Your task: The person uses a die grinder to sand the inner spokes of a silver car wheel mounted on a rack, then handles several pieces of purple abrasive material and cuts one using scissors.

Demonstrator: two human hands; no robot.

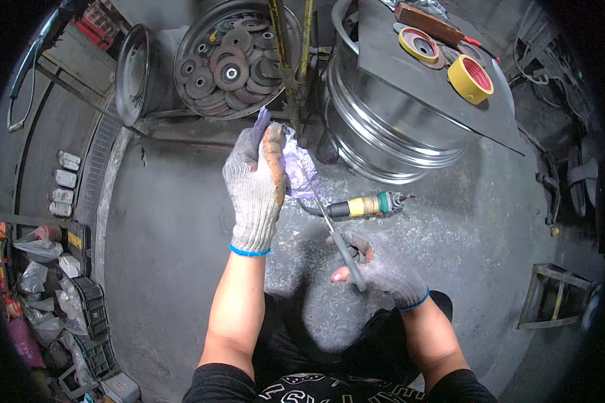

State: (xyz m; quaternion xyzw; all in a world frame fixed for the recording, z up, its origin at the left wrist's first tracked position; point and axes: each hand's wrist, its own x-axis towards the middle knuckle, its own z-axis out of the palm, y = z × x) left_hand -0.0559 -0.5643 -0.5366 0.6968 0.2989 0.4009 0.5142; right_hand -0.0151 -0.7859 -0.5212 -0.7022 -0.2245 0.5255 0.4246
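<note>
My left hand (255,178), in a grey-white knitted glove with brown-stained fingers, is closed on a crumpled purple-and-white sheet (298,168). A darker purple end of the sheet sticks out past my fingertips. In my right hand (390,265), gloved alike but with a bare fingertip showing, is a pair of scissors (347,254) with grey handles. Their metal blades slant up and left to the sheet's lower right edge. I cannot tell whether the blades are around the sheet or only touching it. On the floor just beyond lies an angle grinder (366,205) with a green head and yellow-wrapped body.
A wheel rim (302,64) full of worn grinding discs (232,74) stands at the back. To its right, a shiny rim (396,144) carries a dark sheet (410,60) with yellow tape rolls (470,79). Bagged items and crates (87,302) line the left; a metal frame (551,295) stands right.
</note>
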